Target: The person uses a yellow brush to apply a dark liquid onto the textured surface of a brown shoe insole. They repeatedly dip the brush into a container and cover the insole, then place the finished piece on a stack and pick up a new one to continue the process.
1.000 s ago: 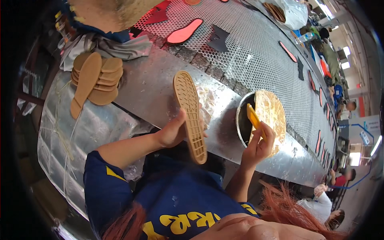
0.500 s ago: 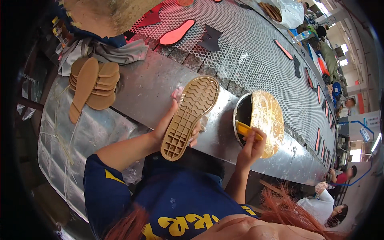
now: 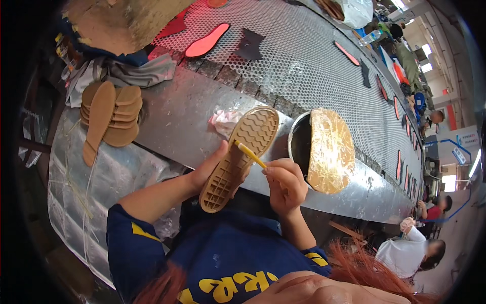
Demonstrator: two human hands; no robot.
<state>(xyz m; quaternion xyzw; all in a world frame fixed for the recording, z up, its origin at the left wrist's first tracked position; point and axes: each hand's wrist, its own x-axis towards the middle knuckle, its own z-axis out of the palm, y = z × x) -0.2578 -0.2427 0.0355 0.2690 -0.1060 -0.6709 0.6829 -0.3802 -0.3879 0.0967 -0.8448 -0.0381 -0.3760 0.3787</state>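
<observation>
Along big mesh conveyor (image 3: 298, 61), metal ledge (image 3: 179, 109). At ledge, round tub (image 3: 290, 144) partly under shiny tan lid (image 3: 331, 154); to L, stacked tan insoles (image 3: 126, 111), apart from both hands. In L hand (image 3: 205, 169), fingers curled round edges: tan sole (image 3: 235, 169), patterned side up, over ledge's near edge. In R hand (image 3: 286, 182), pinched: yellow tool (image 3: 250, 153) (brush, prob.), tip at sole. Prob. midway; amt done/left unclear.

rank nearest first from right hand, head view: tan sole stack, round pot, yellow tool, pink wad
1. yellow tool: in the right hand
2. round pot: just beyond it
3. pink wad: to the left
4. tan sole stack: far left
</observation>
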